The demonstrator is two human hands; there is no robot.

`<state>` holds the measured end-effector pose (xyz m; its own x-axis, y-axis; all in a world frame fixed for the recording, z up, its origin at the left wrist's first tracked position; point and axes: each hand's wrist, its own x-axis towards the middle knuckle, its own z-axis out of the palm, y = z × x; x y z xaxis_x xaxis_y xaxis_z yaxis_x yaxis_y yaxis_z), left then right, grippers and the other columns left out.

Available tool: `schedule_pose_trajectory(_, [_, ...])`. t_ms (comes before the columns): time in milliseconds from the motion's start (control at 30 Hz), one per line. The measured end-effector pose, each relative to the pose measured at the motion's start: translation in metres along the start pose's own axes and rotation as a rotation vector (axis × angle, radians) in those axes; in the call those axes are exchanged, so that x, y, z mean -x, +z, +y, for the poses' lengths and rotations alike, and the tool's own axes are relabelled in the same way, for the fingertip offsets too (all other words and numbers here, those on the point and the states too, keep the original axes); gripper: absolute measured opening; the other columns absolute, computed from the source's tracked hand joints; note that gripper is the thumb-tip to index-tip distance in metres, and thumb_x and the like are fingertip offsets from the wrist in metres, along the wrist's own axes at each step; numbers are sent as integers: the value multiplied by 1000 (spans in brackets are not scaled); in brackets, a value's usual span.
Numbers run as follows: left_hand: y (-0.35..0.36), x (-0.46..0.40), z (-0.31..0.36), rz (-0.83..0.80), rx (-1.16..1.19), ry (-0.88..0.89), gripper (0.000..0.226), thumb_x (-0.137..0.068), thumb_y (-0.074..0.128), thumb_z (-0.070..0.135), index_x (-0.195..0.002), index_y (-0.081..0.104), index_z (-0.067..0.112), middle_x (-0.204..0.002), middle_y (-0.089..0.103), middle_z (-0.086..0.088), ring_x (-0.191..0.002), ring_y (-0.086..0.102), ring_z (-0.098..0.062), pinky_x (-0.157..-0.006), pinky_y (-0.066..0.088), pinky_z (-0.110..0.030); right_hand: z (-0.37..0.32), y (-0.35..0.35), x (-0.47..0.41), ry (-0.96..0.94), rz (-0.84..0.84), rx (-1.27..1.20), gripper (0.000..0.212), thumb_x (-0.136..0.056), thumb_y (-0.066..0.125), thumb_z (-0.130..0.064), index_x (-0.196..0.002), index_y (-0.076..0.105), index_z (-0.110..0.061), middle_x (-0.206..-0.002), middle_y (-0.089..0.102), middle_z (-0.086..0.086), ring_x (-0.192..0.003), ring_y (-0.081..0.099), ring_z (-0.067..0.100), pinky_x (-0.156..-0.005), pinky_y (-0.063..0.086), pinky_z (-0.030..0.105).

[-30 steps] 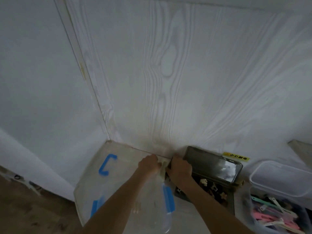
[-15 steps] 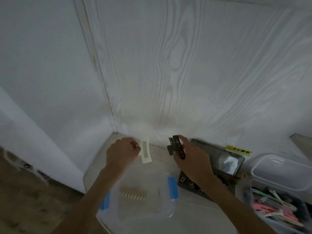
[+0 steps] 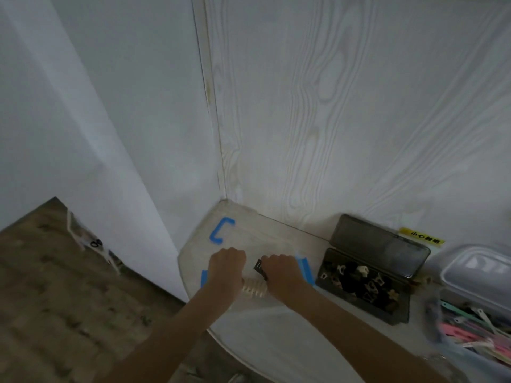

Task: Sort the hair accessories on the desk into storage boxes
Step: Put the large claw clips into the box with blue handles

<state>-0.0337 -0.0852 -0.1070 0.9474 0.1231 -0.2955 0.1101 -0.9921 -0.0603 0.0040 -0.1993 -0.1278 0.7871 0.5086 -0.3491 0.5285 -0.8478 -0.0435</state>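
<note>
A clear storage box [image 3: 193,261] with blue latches [image 3: 219,230] stands in the desk's far left corner. Both my hands reach into it. My right hand [image 3: 282,272] is closed on a small black hair clip [image 3: 260,268]. My left hand [image 3: 225,268] is a fist beside it; whether the cream clip is still inside it is hidden. A beige ribbed hair claw [image 3: 253,289] lies in the box just below my hands.
A dark grey case [image 3: 376,244] stands open to the right, with several small clips in it. At the far right a clear lidded bin [image 3: 478,272] holds pink and green long clips [image 3: 470,327]. A yellow label [image 3: 421,235] is stuck on the wall. The floor lies left.
Both hands have dropped from above the box down into it and come closer together. The cream clip that showed in my left hand is out of sight now. The camera has swung left.
</note>
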Motion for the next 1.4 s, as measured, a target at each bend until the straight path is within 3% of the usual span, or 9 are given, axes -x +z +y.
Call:
schedule_pose_trajectory(267, [13,-18,-1,-36,-4,106,23,-92,52,25,-109,62,14,-111,63,-6,-101,61,-22,-88,44,-30,13,-2,8,0,-344,-256,25,-91,47,-15,-111,55,-2,-106,62,15,-88,58,23,-75,46,30])
schedule_pose_trajectory(400, [19,-19,-4,-53,-69,216,35,-87,58,33,-121,57,22,-120,57,-1,-110,53,-18,-93,43,-31,25,-9,30,-35,-173,-351,34,-92,44,-10,-125,51,-8,-127,57,12,-114,55,26,-97,46,34])
schedule_pose_trajectory(600, [27,-17,-2,-80,-126,393,30,-80,67,29,-110,64,27,-117,61,5,-106,52,-16,-92,37,-27,61,-3,66,0,209,-490,32,-94,41,-14,-121,54,-22,-127,55,0,-119,49,16,-103,39,30])
schedule_pose_trajectory(733, [22,-13,-4,-145,-24,426,36,-77,69,38,-111,65,27,-117,63,6,-107,55,-14,-95,41,-24,84,15,91,61,278,-653,28,-92,48,-14,-117,60,-16,-121,60,2,-107,56,15,-96,42,22])
schedule_pose_trajectory(900, [-6,1,35,100,247,431,21,-90,54,34,-108,63,32,-116,61,15,-104,56,-5,-87,42,-20,123,57,143,273,348,-728,24,-93,48,-17,-106,67,-20,-102,63,-10,-93,53,2,-83,37,13])
schedule_pose_trajectory(1067, [-32,30,136,142,493,675,18,-91,53,31,-102,67,32,-103,65,17,-95,61,1,-79,48,-22,170,94,216,461,360,-726,21,-92,50,-16,-95,66,-30,-94,68,-8,-72,57,-1,-65,41,2])
schedule_pose_trajectory(1233, [4,37,230,-43,435,868,26,-94,47,22,-115,63,22,-120,63,5,-110,60,-12,-91,48,-27,211,130,278,785,396,-651,24,-93,48,-16,-110,65,-20,-116,64,-2,-108,58,16,-88,39,18])
schedule_pose_trajectory(1333, [46,45,278,-85,338,958,43,-94,41,12,-134,46,26,-147,38,3,-131,41,-17,-104,40,-33,228,152,305,1117,580,-593,34,-86,56,-11,-120,57,-10,-128,54,15,-122,47,33,-97,42,40])
schedule_pose_trajectory(1400, [71,55,305,-122,234,991,51,-96,39,12,-144,30,27,-157,16,4,-143,21,-19,-111,33,-37,230,162,316,1273,410,-618,57,-88,54,-22,-141,32,-17,-149,27,15,-137,23,35,-107,32,46])
